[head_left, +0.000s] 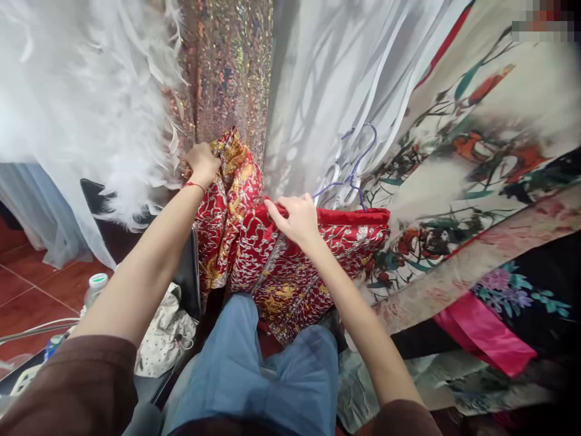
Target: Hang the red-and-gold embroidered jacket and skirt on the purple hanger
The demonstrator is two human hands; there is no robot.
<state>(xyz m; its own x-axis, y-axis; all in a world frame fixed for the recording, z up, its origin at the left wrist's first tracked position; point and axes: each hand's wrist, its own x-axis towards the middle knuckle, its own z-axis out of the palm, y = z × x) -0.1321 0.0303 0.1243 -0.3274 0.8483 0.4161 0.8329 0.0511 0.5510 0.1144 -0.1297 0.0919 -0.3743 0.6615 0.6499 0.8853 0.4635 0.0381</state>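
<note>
A red garment with gold and silver embroidery (281, 284) hangs in front of my knees. My left hand (203, 162) is closed on its bunched upper left part, beside the gold patterned folds. On the red top band, near the middle, my right hand (295, 217) grips the cloth with the thumb stretched to the left. A purple wire hanger (351, 175) rises behind the band, right of my right hand; its lower part is hidden by the garment.
White feathers (131, 91) hang at the left, next to a sequined cloth (231, 66). Sheer white fabric (308, 79) and a floral cloth (481, 151) hang behind and right. A bottle (96, 286) and a dotted cloth bag (166, 339) are at lower left.
</note>
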